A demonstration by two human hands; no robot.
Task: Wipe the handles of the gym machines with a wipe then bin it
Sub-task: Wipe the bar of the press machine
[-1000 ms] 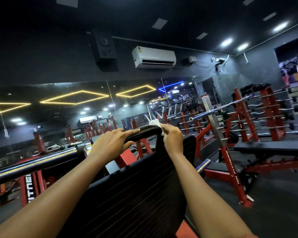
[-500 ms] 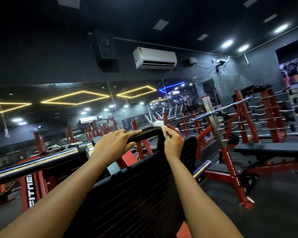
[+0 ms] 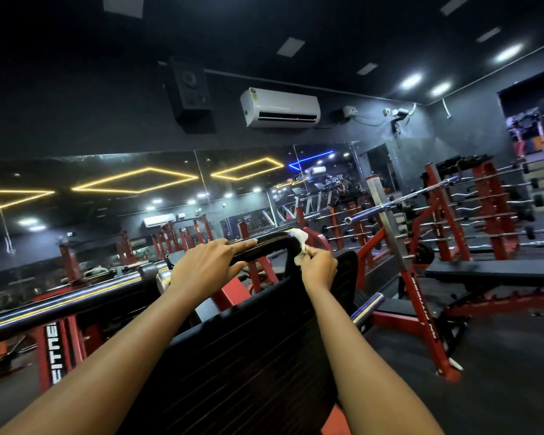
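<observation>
Centre frame: black handle [image 3: 264, 246], a bar that bends downward at its right end, above a dark ribbed back pad [image 3: 233, 356].

Left hand [image 3: 206, 268]: laid over the handle's straight run. Fingers nearly straight along the top, thumb underneath, bar held between them. A narrow, flat grip.

Right hand [image 3: 319, 266]: at the handle's bend, just right of centre. Fingers curled tight, pinching a crumpled white wipe [image 3: 300, 246]. The wipe is pressed against the curve of the bar, with part of it bunched above the fingertips. Palm side hidden.

Both forearms reach in from the bottom edge.

Lower left: a chrome bar [image 3: 60, 304] runs across a red frame.

Right side: a red rack of barbells [image 3: 490, 208], with a black bench [image 3: 490, 273] below it.

Upper centre: a white air conditioner [image 3: 280, 106] on the dark wall, with a black speaker [image 3: 190, 92] to its left.
</observation>
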